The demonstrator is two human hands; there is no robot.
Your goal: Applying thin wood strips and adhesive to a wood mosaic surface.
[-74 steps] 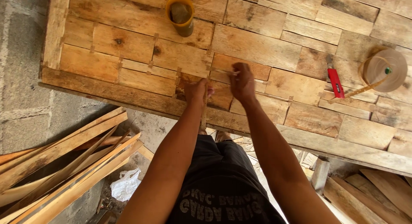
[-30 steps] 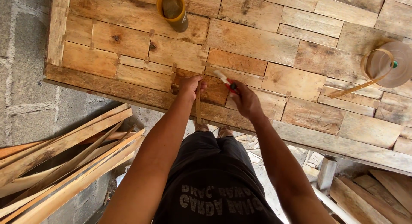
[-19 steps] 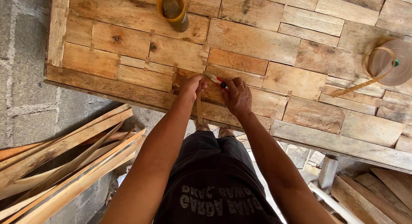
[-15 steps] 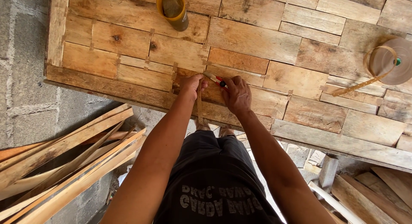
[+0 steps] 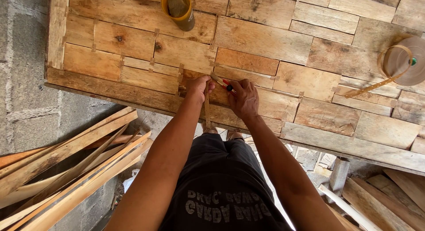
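Patchwork wood panel (image 5: pixel 265 40) across upper frame over concrete floor (image 5: pixel 22 102), left hand (image 5: pixel 198 86) pinching strip (image 5: pixel 206 108) at near edge, right hand (image 5: pixel 244 98) gripping pencil (image 5: pixel 222 83) mid-frame, slats (image 5: pixel 66 164) lower left.

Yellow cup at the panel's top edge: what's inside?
The yellow cup holds a dark brownish mass, probably glue. Its depth and the cup's bottom are hidden by the contents.

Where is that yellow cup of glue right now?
In the head view the yellow cup stands at the top edge, left of centre, on the patchwork wooden panel, well beyond the left hand.
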